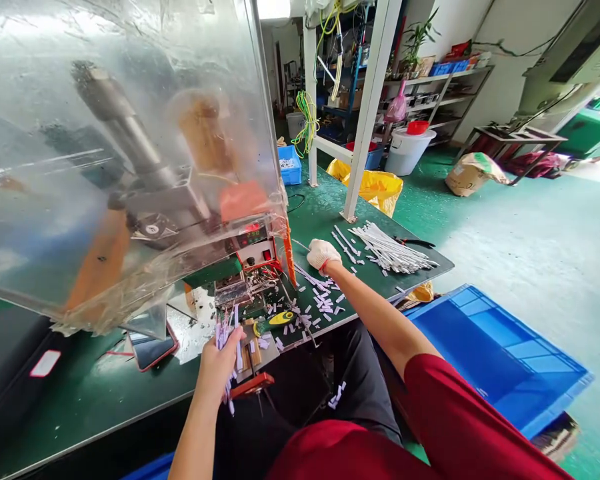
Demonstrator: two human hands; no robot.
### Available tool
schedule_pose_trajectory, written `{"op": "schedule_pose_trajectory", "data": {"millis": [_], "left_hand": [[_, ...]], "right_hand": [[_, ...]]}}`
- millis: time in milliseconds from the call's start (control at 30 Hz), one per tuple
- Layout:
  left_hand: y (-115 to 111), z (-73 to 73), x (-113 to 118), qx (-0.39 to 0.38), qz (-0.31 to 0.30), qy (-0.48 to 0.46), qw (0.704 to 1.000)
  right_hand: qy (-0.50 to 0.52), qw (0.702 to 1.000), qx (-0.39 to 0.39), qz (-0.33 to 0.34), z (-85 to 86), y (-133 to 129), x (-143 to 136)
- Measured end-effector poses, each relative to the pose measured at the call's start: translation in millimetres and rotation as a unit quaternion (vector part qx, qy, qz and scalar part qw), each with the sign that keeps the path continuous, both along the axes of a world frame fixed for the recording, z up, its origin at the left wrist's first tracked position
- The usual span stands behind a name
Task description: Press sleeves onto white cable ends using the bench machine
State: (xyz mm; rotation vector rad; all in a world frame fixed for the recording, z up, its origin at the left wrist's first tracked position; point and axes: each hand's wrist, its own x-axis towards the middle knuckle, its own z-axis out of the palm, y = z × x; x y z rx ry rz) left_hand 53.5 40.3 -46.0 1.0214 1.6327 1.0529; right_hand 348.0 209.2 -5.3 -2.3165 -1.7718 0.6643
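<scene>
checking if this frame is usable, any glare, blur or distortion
Head view: haze and streaky glare on the clear shield blur the metal cylinder behind it; bright reflections wash out the floor at right; edges look stretched; the gloved right hand looks fairly sharp.

Your single view looked forward and steeply down from your head, over your lap (367, 380) and the green tabletop (325, 207). Your left hand (219, 373) and right hand (324, 255) showed near, the transparent guard (155, 87) close at left, the metal shelving (441, 100) well beyond.
</scene>
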Motion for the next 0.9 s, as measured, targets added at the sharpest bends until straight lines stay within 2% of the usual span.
{"op": "schedule_pose_trajectory", "data": {"millis": [67,133,233,300,367,433,633,800,900], "left_hand": [[-4.8,3.7,-4.3,-0.009,0.007,-0.012,1.0],[-11.7,7.7,-11.1,-0.012,0.01,-0.016,1.0],[-23.0,12.2,-23.7,-0.003,0.036,-0.007,0.999],[-30.5,14.3,-30.6,0.002,0.053,-0.016,0.998],[-37.9,16.3,-33.9,0.001,0.054,-0.044,0.998],[-44.7,18.5,-34.4,0.001,0.048,-0.076,0.996],[-58.8,19.4,-40.7,-0.006,0.08,-0.101,0.992],[-67.4,13.7,-53.7,-0.003,0.103,-0.082,0.991],[-69.4,9.5,-57.2,-0.006,0.108,-0.091,0.99]], "right_hand": [[0.059,0.998,0.03,0.004,-0.8,-28.5,8.7],[0.172,0.982,0.076,0.005,-4.8,-63.7,16.2],[0.385,0.919,0.082,0.009,-13.1,-117.5,16.0],[0.495,0.867,0.038,0.037,-16.5,-144.8,3.9],[0.556,0.827,-0.01,0.081,-17.0,-160.7,-17.3],[0.571,0.811,-0.049,0.116,-15.5,-165.7,-44.9],[0.558,0.81,-0.093,0.157,-17.7,-151.9,-126.0],[0.562,0.812,-0.1,0.12,-31.3,-139.0,-152.3],[0.585,0.798,-0.118,0.085,-35.9,-134.3,-156.8]]}}
